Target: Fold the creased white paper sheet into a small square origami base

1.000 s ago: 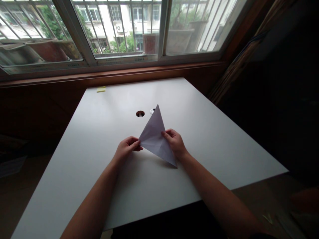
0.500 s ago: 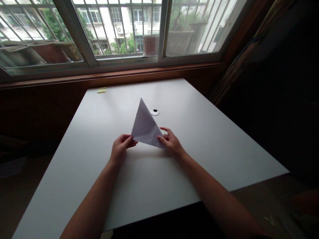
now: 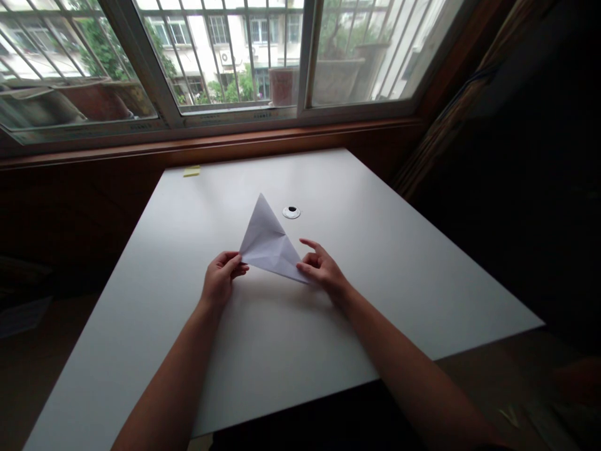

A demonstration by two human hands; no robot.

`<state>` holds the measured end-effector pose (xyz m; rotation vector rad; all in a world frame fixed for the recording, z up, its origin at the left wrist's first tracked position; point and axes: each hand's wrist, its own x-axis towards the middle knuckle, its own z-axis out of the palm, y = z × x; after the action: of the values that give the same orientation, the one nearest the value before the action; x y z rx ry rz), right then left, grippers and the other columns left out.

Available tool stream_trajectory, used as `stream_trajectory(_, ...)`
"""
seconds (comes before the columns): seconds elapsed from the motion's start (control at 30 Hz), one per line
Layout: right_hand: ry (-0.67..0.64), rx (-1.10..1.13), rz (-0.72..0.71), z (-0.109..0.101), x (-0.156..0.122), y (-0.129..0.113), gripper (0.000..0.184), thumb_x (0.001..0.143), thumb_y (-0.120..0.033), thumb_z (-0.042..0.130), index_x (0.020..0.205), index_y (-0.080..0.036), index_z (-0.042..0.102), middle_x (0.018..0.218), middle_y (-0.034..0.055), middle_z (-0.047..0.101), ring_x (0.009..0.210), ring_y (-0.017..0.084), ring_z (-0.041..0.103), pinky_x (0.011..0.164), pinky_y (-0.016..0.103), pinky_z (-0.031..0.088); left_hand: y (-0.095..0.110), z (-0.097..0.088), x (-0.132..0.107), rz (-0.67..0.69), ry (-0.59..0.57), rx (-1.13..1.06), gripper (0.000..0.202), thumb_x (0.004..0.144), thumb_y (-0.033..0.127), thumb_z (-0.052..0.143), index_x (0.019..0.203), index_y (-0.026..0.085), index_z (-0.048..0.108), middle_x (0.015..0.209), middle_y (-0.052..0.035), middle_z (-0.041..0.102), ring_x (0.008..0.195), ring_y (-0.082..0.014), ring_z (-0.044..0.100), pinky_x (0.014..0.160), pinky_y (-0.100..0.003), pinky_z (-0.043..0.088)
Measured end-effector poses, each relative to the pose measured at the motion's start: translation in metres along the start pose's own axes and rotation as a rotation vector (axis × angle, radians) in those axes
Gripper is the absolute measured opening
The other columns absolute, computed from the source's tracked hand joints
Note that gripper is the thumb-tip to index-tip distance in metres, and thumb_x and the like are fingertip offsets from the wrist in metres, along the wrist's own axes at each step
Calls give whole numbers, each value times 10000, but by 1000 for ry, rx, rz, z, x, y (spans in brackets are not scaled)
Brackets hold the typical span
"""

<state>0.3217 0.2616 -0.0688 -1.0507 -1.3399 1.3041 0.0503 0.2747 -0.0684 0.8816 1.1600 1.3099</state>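
A white sheet of paper folded into a triangle (image 3: 268, 244) is held just above the white table (image 3: 197, 351), its point toward the window. My left hand (image 3: 220, 279) pinches its left corner between thumb and fingers. My right hand (image 3: 320, 269) grips the right corner with the thumb and lower fingers, while the index finger sticks out.
A round cable hole with a white ring (image 3: 291, 212) sits just beyond the paper. A yellow sticky note (image 3: 191, 170) lies at the table's far left corner. Behind the table runs a wooden sill under a barred window (image 3: 235, 56). Dark curtain on the right.
The paper triangle has swung left and tipped lower toward the table. Both hands shifted slightly left with it, and my right index finger has lifted off.
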Motion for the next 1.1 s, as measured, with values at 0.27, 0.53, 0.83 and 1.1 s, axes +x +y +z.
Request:
stream_trajectory(0.27, 11, 298, 71, 2, 1, -3, 824, 719, -336, 795, 1411, -275, 352, 966, 50, 728, 839, 242, 700, 778, 412, 556, 2, 4, -12, -155, -460, 237, 226, 757, 349, 724, 864, 154, 685, 661, -16, 646, 547, -113, 583, 535, -220, 448)
stream_trajectory(0.53, 245, 291, 31, -6, 9, 5, 746, 725, -389, 776, 1372, -246, 435, 915, 33, 732, 806, 202, 685, 742, 341, 544, 9, 4, -18, -192, -590, 352, 204, 793, 349, 670, 868, 160, 669, 684, -35, 663, 539, -117, 564, 526, -226, 423)
stream_trajectory(0.83, 418, 247, -50, -15, 12, 5, 539, 750, -352, 719, 1246, -260, 532, 888, 1, 676, 726, 148, 604, 651, 280, 476, 14, 3, -21, -243, -651, 403, 181, 804, 339, 649, 870, 172, 673, 687, -36, 669, 552, -117, 566, 530, -220, 409)
stream_trajectory(1.1, 406, 215, -73, -15, 13, 5, 505, 754, -371, 712, 1224, -251, 573, 829, -11, 627, 677, 130, 545, 613, 264, 438, 14, 4, -21, -232, -654, 448, 177, 811, 319, 618, 888, 168, 670, 665, -21, 632, 533, -106, 513, 506, -210, 356)
